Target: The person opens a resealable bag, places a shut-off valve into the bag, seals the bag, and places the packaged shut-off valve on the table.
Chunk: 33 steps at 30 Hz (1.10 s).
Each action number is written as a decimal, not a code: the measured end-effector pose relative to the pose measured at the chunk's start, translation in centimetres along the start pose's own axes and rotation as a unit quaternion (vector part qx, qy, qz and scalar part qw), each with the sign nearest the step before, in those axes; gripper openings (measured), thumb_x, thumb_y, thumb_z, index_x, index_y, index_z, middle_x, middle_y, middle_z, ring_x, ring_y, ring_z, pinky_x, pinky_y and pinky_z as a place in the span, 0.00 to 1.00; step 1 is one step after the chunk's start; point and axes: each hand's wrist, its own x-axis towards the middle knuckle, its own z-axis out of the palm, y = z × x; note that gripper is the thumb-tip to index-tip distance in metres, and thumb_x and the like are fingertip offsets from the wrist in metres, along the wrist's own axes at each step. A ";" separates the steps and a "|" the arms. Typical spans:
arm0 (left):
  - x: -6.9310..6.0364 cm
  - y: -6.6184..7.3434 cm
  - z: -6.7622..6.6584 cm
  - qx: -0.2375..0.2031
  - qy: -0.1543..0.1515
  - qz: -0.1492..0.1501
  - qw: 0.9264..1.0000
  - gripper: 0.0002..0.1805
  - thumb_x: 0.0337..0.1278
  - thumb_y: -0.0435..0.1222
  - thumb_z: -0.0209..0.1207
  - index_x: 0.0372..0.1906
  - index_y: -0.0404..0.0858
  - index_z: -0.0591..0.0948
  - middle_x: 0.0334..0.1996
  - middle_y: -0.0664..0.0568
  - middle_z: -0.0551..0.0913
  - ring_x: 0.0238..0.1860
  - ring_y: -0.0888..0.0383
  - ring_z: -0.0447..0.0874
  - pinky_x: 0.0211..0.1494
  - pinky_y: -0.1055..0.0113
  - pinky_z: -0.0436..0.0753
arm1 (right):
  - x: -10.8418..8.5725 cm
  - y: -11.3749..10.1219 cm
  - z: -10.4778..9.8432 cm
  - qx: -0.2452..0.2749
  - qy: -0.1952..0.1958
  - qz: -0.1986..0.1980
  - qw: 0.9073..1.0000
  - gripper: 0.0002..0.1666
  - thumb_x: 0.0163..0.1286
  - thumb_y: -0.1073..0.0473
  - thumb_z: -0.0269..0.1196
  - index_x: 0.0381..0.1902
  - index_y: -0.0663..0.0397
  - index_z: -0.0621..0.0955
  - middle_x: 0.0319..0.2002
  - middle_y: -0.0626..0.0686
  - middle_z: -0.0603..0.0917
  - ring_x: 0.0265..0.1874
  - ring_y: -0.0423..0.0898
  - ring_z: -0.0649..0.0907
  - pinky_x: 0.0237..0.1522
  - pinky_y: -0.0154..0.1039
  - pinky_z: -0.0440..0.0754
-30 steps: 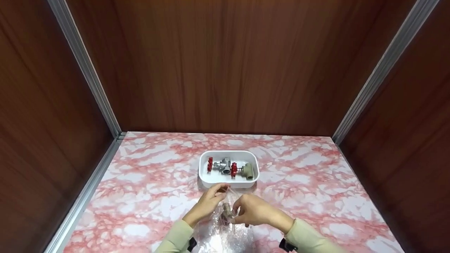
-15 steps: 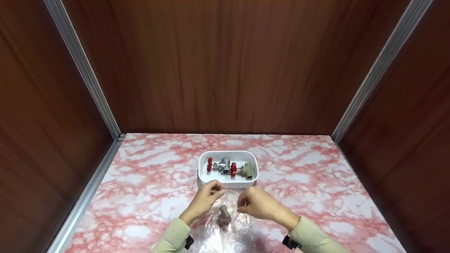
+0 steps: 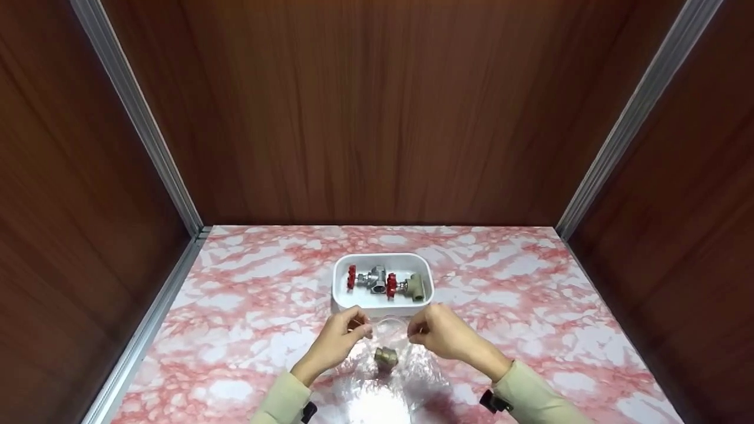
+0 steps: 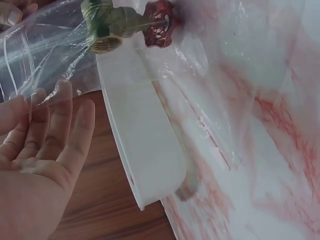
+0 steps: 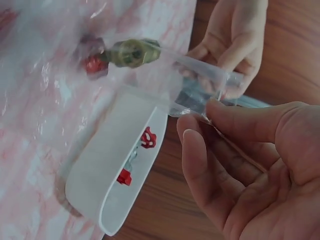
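Note:
A clear plastic zip bag (image 3: 406, 377) hangs between the two hands, in front of the white tray. Inside it lies a brass valve (image 3: 386, 356); both wrist views show its red handwheel (image 4: 159, 22) toward the bag's bottom, through the film. My left hand (image 3: 337, 340) pinches one side of the bag's mouth between thumb and index finger, the other fingers loosely spread. At the opposite side of the mouth, my right hand (image 3: 446, 335) pinches the edge between thumb and fingers. The mouth stands parted between them, and neither hand touches the valve.
Just beyond the hands stands a white tray (image 3: 383, 305). It holds a silver valve (image 3: 376, 279) and an olive-brass valve (image 3: 415, 287), both with red handwheels. The table (image 3: 247, 353) has a pink marbled top. Brown wood-grain panels (image 3: 377, 118) enclose it at the back and sides.
Both hands have moved apart, spreading the bag's mouth. The right hand, which was at the valve in the bag, has shifted up to the mouth's edge. The valve has turned in the bag.

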 end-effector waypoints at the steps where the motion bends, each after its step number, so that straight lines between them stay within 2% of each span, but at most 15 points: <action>1: -0.1 0.1 0.1 -0.003 -0.002 0.000 1.000 0.03 0.75 0.30 0.60 0.42 0.32 0.81 0.38 0.43 0.85 0.42 0.40 0.87 0.48 0.56 0.87 | 0.0 0.1 -0.1 0.004 0.003 0.000 1.000 0.09 0.59 0.76 0.71 0.30 0.59 0.90 0.27 0.50 0.89 0.25 0.39 0.85 0.32 0.34 0.86; 6: -0.1 0.0 0.5 -0.003 -0.003 -0.002 1.000 0.03 0.75 0.30 0.59 0.43 0.32 0.80 0.38 0.45 0.84 0.42 0.40 0.85 0.47 0.58 0.87 | 0.3 0.9 -0.2 0.027 0.016 0.003 0.999 0.08 0.61 0.77 0.69 0.32 0.62 0.90 0.28 0.54 0.89 0.27 0.46 0.88 0.34 0.35 0.87; 8: 0.1 -0.1 0.8 0.004 0.000 -0.004 1.000 0.04 0.75 0.31 0.59 0.43 0.32 0.80 0.39 0.46 0.84 0.44 0.43 0.84 0.49 0.60 0.85 | 0.4 1.4 -0.1 0.039 0.024 0.004 0.999 0.09 0.61 0.78 0.69 0.32 0.62 0.89 0.29 0.56 0.90 0.29 0.50 0.89 0.35 0.35 0.87; 11: 0.4 -0.5 1.1 -0.001 -0.003 -0.004 1.000 0.08 0.70 0.32 0.64 0.47 0.34 0.78 0.44 0.45 0.83 0.49 0.45 0.84 0.55 0.56 0.85 | 0.6 2.1 -0.1 0.042 0.040 0.002 0.998 0.10 0.61 0.79 0.69 0.32 0.61 0.89 0.29 0.56 0.90 0.30 0.51 0.89 0.35 0.36 0.88; 13: 0.6 -1.0 1.3 0.002 -0.013 -0.010 1.000 0.19 0.63 0.34 0.70 0.54 0.37 0.76 0.51 0.45 0.82 0.54 0.46 0.83 0.60 0.51 0.83 | 0.7 2.6 0.0 0.035 0.052 -0.003 0.998 0.10 0.61 0.79 0.68 0.32 0.62 0.89 0.29 0.55 0.90 0.29 0.48 0.89 0.35 0.37 0.87; 16: 0.9 -1.8 1.8 0.019 -0.030 -0.025 0.999 0.41 0.48 0.35 0.79 0.67 0.44 0.71 0.57 0.48 0.81 0.58 0.45 0.81 0.64 0.43 0.79 | 0.8 3.2 0.1 0.031 0.059 -0.005 0.998 0.11 0.61 0.80 0.67 0.33 0.62 0.89 0.30 0.54 0.90 0.29 0.46 0.88 0.35 0.38 0.87; 19: 1.4 -2.6 2.5 0.039 -0.033 -0.032 0.998 0.53 0.40 0.35 0.82 0.75 0.47 0.66 0.55 0.54 0.83 0.58 0.47 0.81 0.65 0.40 0.77 | 0.8 3.6 0.3 0.039 0.056 -0.002 0.998 0.12 0.61 0.81 0.65 0.34 0.63 0.88 0.31 0.55 0.89 0.30 0.47 0.88 0.36 0.39 0.87; 21: 1.8 -3.0 3.0 0.040 -0.023 -0.031 0.998 0.54 0.40 0.34 0.82 0.76 0.47 0.66 0.51 0.54 0.84 0.55 0.47 0.82 0.65 0.41 0.78 | 0.8 3.8 0.4 0.046 0.053 0.001 0.998 0.12 0.61 0.81 0.65 0.35 0.63 0.88 0.32 0.56 0.89 0.31 0.48 0.88 0.37 0.39 0.87; 27: 2.7 -3.7 4.1 0.029 0.018 -0.010 0.999 0.46 0.43 0.28 0.79 0.70 0.40 0.70 0.42 0.49 0.86 0.46 0.46 0.87 0.58 0.45 0.84 | 0.9 4.0 0.6 0.063 0.060 0.015 0.996 0.16 0.62 0.80 0.64 0.45 0.65 0.86 0.34 0.58 0.89 0.31 0.51 0.89 0.36 0.40 0.88; 33: 2.9 -3.9 4.8 0.043 0.036 0.007 0.998 0.45 0.41 0.25 0.79 0.68 0.40 0.71 0.36 0.50 0.85 0.36 0.53 0.88 0.47 0.58 0.88 | 0.7 4.4 0.5 0.076 0.084 0.039 0.993 0.25 0.61 0.81 0.65 0.58 0.67 0.81 0.32 0.56 0.88 0.31 0.51 0.88 0.36 0.39 0.88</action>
